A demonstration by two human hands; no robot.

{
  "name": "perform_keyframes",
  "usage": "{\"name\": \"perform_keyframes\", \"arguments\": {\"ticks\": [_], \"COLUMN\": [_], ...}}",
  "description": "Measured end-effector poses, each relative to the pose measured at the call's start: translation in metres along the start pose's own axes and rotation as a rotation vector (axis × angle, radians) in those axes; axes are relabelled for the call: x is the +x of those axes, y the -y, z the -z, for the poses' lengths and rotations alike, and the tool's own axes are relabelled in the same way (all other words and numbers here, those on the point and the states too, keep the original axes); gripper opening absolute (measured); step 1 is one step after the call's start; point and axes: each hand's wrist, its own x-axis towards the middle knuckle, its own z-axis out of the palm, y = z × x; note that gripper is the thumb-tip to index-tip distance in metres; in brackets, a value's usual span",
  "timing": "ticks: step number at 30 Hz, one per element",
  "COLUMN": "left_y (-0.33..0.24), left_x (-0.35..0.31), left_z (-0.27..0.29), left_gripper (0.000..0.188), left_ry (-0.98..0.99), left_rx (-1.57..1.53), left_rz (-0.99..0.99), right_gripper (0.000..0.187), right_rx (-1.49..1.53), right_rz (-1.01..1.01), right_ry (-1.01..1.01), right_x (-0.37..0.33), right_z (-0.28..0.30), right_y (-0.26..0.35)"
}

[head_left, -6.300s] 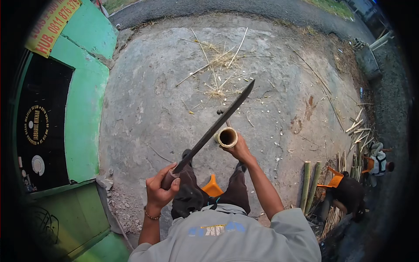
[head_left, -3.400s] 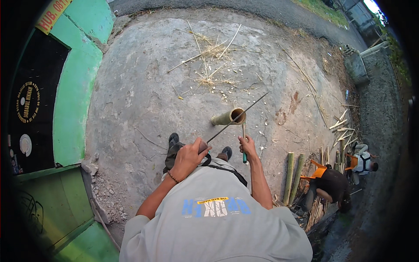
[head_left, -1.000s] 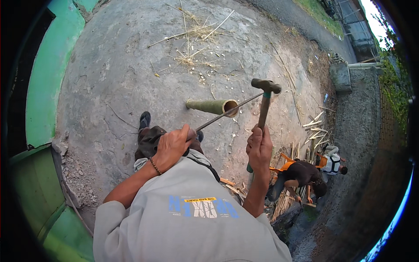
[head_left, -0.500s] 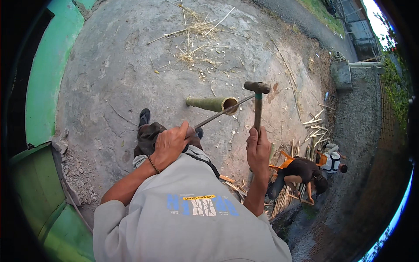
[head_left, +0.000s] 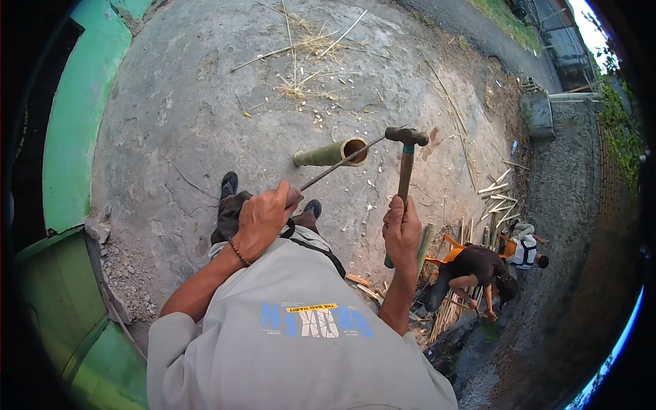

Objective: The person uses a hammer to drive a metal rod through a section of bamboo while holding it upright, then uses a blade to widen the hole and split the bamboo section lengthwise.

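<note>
My left hand (head_left: 265, 217) is closed round the grip of a long thin metal rod (head_left: 333, 169), which slants up and away to the right. In my right hand (head_left: 402, 231) is a hammer (head_left: 407, 137), its wooden handle upright and its dark head raised. The rod's far tip meets or lies right beside the hammer head; I cannot tell if they touch. Behind the rod is a green bamboo tube (head_left: 318, 157), its hollow open end toward the right. The rod crosses in front of that end; whether it touches the bamboo is unclear.
To the right, a person in dark clothes (head_left: 475, 268) bends over a pile of split bamboo strips (head_left: 447, 314), with another person (head_left: 526, 247) beyond. Straw and thin sticks (head_left: 298, 89) litter the concrete ahead. A green wall (head_left: 78, 130) stands at left, with rubble (head_left: 126, 280) by it.
The rod's tip and the hammer head have come slightly closer together. The bamboo's open end appears a little further left and higher. Both hands keep their grips.
</note>
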Motion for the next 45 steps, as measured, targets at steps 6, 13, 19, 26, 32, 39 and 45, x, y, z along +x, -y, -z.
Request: {"name": "perform_keyframes", "arguments": {"ticks": [6,13,19,26,32,39,45], "left_y": [0.002,-0.001,0.003,-0.007,0.003,-0.005,0.001], "left_x": [0.011,0.021,0.014,0.008,0.007,0.016,0.003], "left_z": [0.001,0.006,0.000,0.009,-0.005,0.004,-0.006], "left_gripper": [0.029,0.029,0.032,0.026,0.033,0.029,0.028], "left_ry": [0.005,0.014,-0.011,0.027,0.040,0.074,0.113], "left_rx": [-0.001,0.021,-0.020,-0.032,-0.014,-0.027,0.016], "left_rz": [0.029,0.041,-0.018,0.033,-0.019,0.045,0.052], "right_gripper": [0.038,0.028,0.043,0.029,0.042,0.035,0.033], "right_rx": [0.438,-0.043,0.481,-0.239,-0.087,-0.123,-0.226], "right_rz": [0.365,0.002,0.370,0.091,0.112,0.266,0.074], "right_ry": [-0.203,0.055,-0.089,0.117,0.083,-0.076,0.076], "right_x": [-0.018,0.032,-0.020,-0.017,-0.033,-0.032,-0.031], "right_z": [0.011,-0.007,0.025,-0.037,0.003,-0.012,-0.003], "right_y": [0.037,-0.028,0.067,-0.035,0.022,-0.020,-0.014]}}
